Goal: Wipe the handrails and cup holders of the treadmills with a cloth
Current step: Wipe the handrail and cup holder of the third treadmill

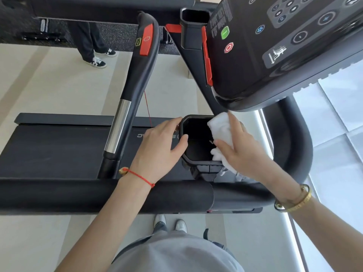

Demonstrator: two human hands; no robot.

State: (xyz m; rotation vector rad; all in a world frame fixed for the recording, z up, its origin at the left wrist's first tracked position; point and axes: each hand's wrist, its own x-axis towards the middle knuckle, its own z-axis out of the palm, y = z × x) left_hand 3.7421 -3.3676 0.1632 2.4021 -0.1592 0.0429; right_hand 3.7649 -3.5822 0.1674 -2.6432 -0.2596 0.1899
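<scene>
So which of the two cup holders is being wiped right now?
The near cup holder, gripped by the left hand, white cloth on its rim; the far cup holder is untouched.

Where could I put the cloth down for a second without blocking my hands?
The foam handrail left of your left hand is bare, as is the belt behind it. The near cup holder is crowded: your left hand grips its rim and your right hand presses the cloth there. The far cup holder looks empty.
</scene>
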